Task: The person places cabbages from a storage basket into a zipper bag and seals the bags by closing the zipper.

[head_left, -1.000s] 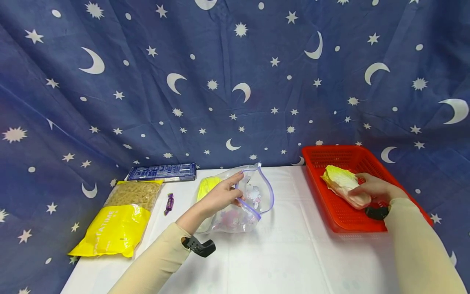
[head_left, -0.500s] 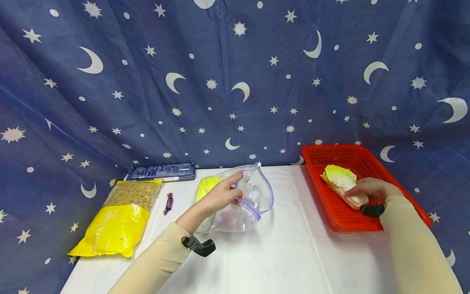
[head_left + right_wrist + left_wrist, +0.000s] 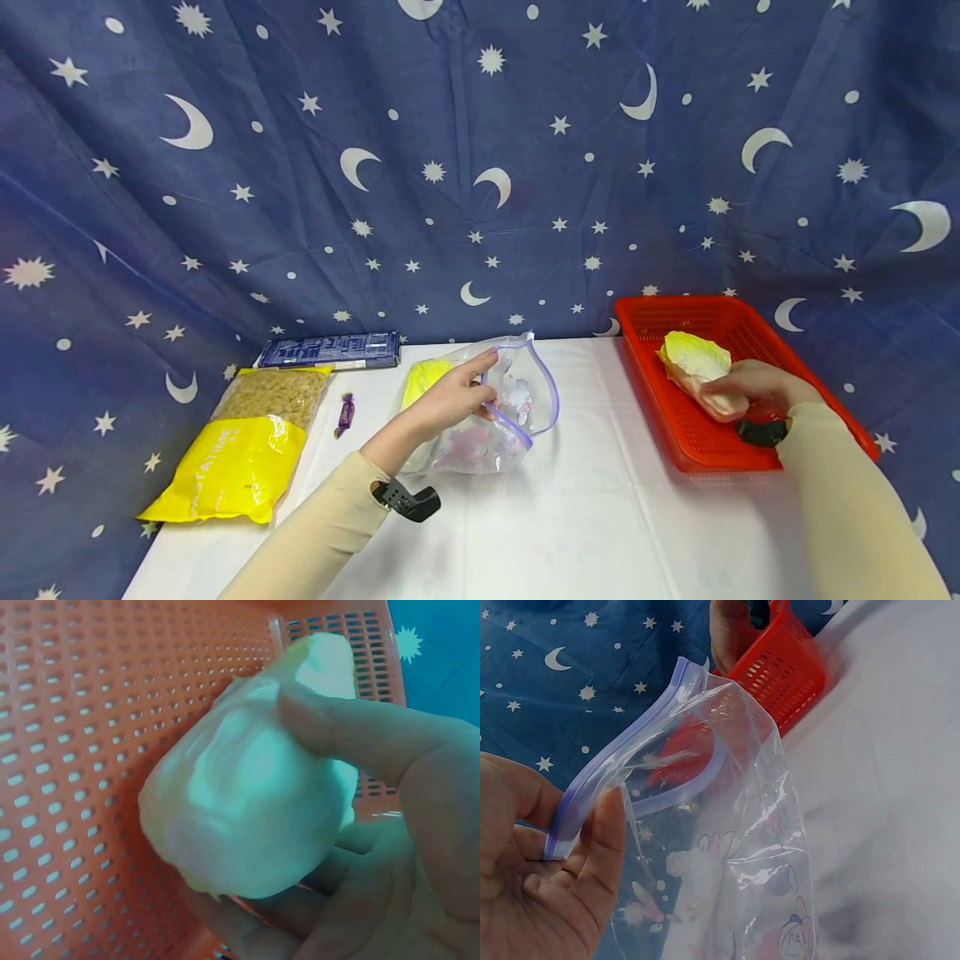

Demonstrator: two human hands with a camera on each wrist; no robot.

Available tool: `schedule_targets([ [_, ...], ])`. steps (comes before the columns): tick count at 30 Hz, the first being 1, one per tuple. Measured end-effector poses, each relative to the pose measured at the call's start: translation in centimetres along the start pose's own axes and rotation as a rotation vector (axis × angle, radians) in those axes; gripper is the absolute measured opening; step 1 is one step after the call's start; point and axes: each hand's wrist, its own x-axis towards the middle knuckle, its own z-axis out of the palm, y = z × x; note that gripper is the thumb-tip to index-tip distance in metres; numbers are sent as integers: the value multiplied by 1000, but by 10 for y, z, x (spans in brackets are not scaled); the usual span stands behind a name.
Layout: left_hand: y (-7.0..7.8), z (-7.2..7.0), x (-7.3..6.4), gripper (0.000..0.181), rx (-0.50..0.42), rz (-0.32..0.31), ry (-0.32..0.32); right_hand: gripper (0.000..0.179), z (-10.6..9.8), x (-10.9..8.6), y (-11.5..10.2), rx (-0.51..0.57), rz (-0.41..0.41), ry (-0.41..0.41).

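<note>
My left hand [image 3: 453,396] pinches the purple-edged mouth of a clear zip-top bag [image 3: 480,446] in the middle of the table. Pink cartoon prints show on the bag in the left wrist view, and its mouth gapes toward the right. Something bright yellow [image 3: 424,379] shows at the bag's left end. Over at the right, my right hand [image 3: 768,387] grips a napa cabbage [image 3: 697,360] inside the red plastic basket [image 3: 678,450]. In the right wrist view the thumb lies across the pale cabbage [image 3: 240,795], with fingers curled beneath it.
At the left lies a yellow pasta bag [image 3: 240,467] with a see-through upper part. Behind it is a flat dark blue box [image 3: 333,351]. A small purple wrapped candy [image 3: 345,415] lies between the pasta and the zip-top bag. A blue star-and-moon curtain [image 3: 450,167] hangs behind the white table [image 3: 555,533].
The right hand has shifted slightly left with the cabbage, whose leafy end now sits a little higher in the head view. The left hand and the zip-top bag have stayed put.
</note>
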Motion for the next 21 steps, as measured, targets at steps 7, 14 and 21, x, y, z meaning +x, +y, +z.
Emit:
schedule_targets([
  [7, 1, 0, 0, 69, 15, 3, -4, 97, -1, -2, -5, 84, -88, 28],
  [14, 1, 1, -1, 69, 20, -4, -1, 90, -5, -5, -13, 181, -149, 67],
  [21, 1, 1, -1, 69, 22, -9, 5, 86, -7, -12, -28, 225, -202, 128],
])
